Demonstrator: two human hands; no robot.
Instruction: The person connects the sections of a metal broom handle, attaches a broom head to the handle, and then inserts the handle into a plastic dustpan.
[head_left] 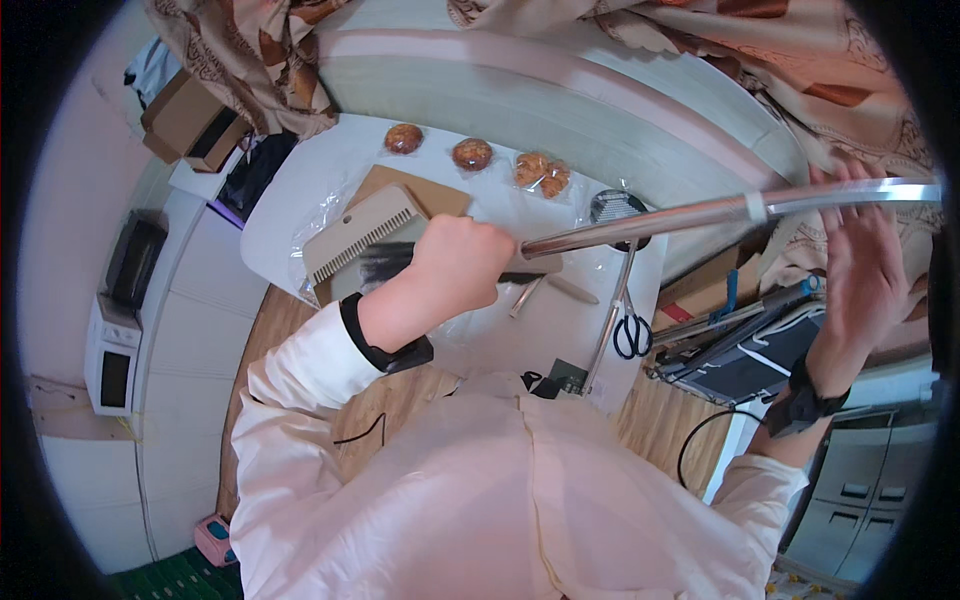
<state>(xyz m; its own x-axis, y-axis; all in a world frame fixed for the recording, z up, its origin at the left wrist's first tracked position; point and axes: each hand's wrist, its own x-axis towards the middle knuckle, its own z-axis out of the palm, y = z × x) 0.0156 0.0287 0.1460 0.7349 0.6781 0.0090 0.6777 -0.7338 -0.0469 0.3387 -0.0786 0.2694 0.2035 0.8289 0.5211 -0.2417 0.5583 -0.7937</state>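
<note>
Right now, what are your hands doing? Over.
Left hand shut on long metal rod. Right hand open, flat against rod's far end. Scissors and wrapped pastries on table below.

White sleeves, seemingly black wrist cuffs.

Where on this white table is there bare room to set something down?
Bare patches on the white table: the left part beside the comb-like tool, and the strip between the pastries and the wooden board. The right edge is crowded by scissors.

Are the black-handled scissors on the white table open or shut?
Shut: the black-handled scissors lie on the white table with blades together, handle loops side by side.
</note>
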